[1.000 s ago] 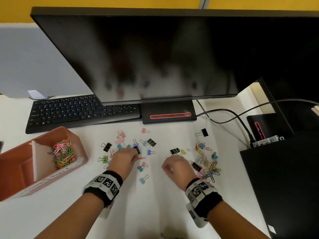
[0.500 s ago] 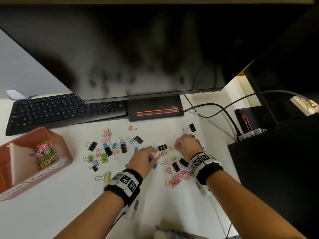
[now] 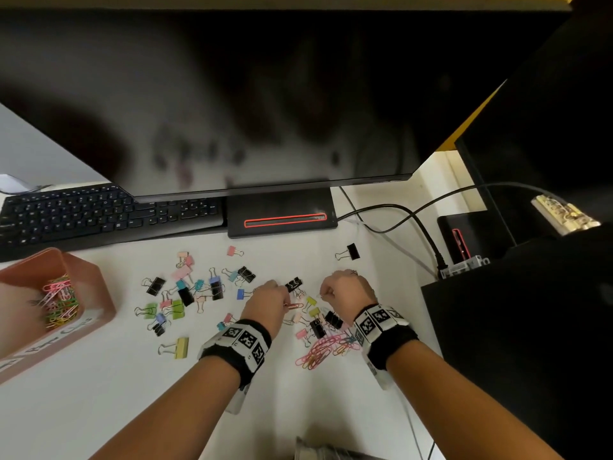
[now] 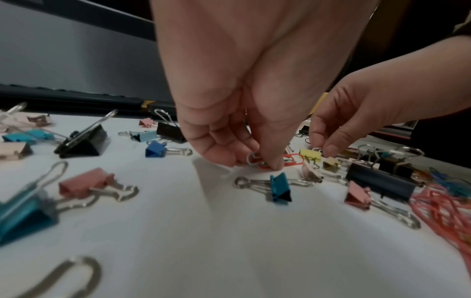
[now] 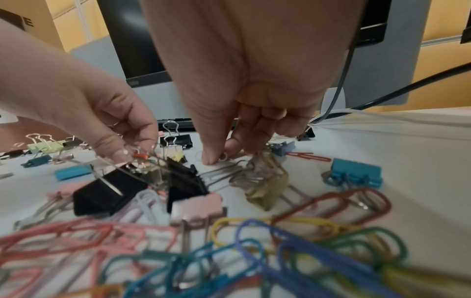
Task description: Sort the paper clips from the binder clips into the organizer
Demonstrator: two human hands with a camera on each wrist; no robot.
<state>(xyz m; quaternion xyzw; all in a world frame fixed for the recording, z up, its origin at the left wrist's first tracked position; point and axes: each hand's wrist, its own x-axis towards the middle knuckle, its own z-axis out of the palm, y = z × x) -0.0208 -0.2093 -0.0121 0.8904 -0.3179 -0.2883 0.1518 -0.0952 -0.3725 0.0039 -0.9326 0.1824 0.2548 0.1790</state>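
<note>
Coloured binder clips (image 3: 185,293) lie scattered on the white desk, with a pile of paper clips (image 3: 318,351) near my right wrist. At the far left, the pink organizer (image 3: 96,287) holds paper clips (image 3: 59,303) in one compartment. My left hand (image 3: 285,302) pinches a white and a red paper clip (image 4: 293,159) against the desk, its fingertips (image 4: 274,164) curled together. My right hand (image 3: 323,293) is just to its right. Its thumb and fingers (image 5: 211,157) pinch a small pale paper clip (image 5: 224,156) on the desk. A black binder clip (image 3: 293,283) stands between the two hands.
A keyboard (image 3: 99,214) and the monitor base (image 3: 282,214) lie behind the clips, under the large dark monitor (image 3: 232,94). Cables (image 3: 414,220) run to black boxes (image 3: 514,310) on the right. The desk in front of the clips is bare white surface (image 3: 132,393).
Both hands have moved right and forward from the left cluster to the clips beside the black binder clip. The left hand now pinches a red paper clip. The view has shifted right.
</note>
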